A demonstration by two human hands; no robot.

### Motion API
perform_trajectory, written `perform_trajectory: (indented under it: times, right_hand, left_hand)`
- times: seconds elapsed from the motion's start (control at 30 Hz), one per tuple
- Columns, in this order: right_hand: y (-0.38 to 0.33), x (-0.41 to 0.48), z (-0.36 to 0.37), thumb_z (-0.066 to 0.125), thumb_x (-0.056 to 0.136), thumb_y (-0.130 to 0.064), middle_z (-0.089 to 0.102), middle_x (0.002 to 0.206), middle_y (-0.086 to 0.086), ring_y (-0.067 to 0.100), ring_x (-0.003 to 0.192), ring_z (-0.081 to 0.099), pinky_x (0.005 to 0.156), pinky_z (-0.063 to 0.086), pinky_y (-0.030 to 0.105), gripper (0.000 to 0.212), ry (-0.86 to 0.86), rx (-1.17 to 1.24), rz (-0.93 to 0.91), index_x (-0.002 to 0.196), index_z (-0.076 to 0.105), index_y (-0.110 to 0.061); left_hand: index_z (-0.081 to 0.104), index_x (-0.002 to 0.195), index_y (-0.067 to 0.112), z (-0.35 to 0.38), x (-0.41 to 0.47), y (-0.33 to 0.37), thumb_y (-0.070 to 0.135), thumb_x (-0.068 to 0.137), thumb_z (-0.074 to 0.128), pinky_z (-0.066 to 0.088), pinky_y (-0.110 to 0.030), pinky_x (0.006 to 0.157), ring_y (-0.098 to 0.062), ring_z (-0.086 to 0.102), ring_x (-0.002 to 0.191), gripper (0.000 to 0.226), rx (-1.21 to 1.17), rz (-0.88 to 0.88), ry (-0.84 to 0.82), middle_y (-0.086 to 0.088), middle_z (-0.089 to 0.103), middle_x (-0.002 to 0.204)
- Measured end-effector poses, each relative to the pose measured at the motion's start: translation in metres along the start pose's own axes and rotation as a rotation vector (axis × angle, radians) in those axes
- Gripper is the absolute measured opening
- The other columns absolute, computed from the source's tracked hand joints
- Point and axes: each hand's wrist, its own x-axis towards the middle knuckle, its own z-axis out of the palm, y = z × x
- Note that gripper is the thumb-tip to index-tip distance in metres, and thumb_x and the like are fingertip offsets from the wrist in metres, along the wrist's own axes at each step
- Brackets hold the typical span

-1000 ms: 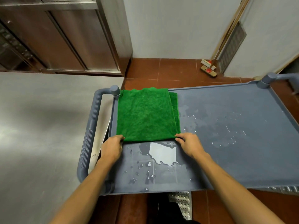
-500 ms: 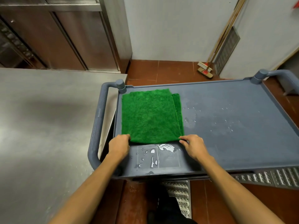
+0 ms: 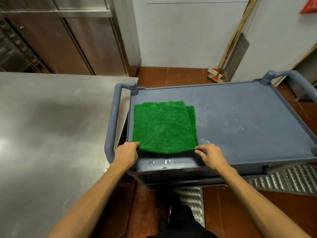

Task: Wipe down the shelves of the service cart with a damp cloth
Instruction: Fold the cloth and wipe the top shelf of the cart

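Green and folded, the cloth point(image 3: 164, 126) lies on the left part of the cart's top shelf point(image 3: 248, 143), a second layer peeking out along its right side. The head view looks down on both arms reaching over the shelf's near rim. The left hand point(image 3: 126, 154) pinches the cloth's near-left corner, its fingers point(image 3: 135, 144) curled over the edge. The right hand point(image 3: 211, 156) pinches the near-right corner between thumb and fingertips. The near edge is raised a little off the grey shelf, with shadow under it; the far part lies flat. Water drops point(image 3: 223, 121) speckle the shelf right of the cloth, and a wet patch point(image 3: 164, 162) glints just below the lifted edge. The cart's handle point(image 3: 112, 124) stands beside a steel table point(image 3: 51, 134) on the left. A broom point(image 3: 215, 75) leans on the far wall.
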Motion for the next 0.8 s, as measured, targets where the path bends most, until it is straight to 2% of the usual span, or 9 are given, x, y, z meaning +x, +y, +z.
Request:
perform_trajectory:
  times: [0.2,0.3,0.43,0.67,0.8]
  right_hand:
    - [-0.005,-0.031,0.002,0.062,0.095,-0.030,0.074,0.110,0.009,0.029,0.106,0.066,0.093,0.051,0.038,0.025,0.009,0.040,0.038,0.113,0.074,-0.016]
    - [-0.008,-0.043,0.003,0.063,0.094,-0.030,0.074,0.108,0.008,0.030,0.105,0.066,0.091,0.051,0.039,0.023,0.019,0.056,0.033,0.110,0.074,-0.018]
    - [-0.008,-0.056,-0.002,0.062,0.094,-0.031,0.074,0.107,0.008,0.030,0.105,0.065,0.090,0.051,0.038,0.023,0.022,0.084,0.045,0.109,0.074,-0.019]
    - [-0.005,-0.079,-0.012,0.060,0.096,-0.031,0.074,0.107,0.008,0.029,0.104,0.066,0.089,0.051,0.038,0.023,0.014,0.131,0.050,0.109,0.073,-0.018]
    - [-0.002,-0.098,-0.019,0.058,0.097,-0.031,0.074,0.104,0.009,0.030,0.102,0.065,0.085,0.049,0.036,0.024,-0.005,0.122,0.025,0.110,0.072,-0.017]
  left_hand:
    - [0.065,0.105,0.019,0.007,-0.029,0.003,0.014,0.091,0.048,0.052,-0.040,0.073,-0.035,0.065,0.095,0.023,-0.040,0.010,-0.015,-0.008,0.072,0.103]
    - [0.067,0.105,0.016,0.009,-0.042,0.010,0.011,0.089,0.051,0.045,-0.038,0.075,-0.034,0.064,0.095,0.023,0.009,0.024,0.020,-0.009,0.072,0.097]
    - [0.070,0.099,0.014,0.006,-0.058,0.017,0.008,0.085,0.056,0.045,-0.040,0.081,-0.032,0.062,0.094,0.020,0.025,0.039,0.079,-0.009,0.071,0.093]
    - [0.067,0.094,0.020,0.002,-0.090,0.027,0.010,0.079,0.058,0.054,-0.040,0.073,-0.029,0.063,0.091,0.020,0.019,0.013,0.061,-0.005,0.068,0.095]
    - [0.066,0.100,0.023,0.003,-0.111,0.033,0.015,0.077,0.057,0.057,-0.042,0.069,-0.033,0.066,0.083,0.026,0.022,-0.064,0.010,-0.007,0.067,0.098]
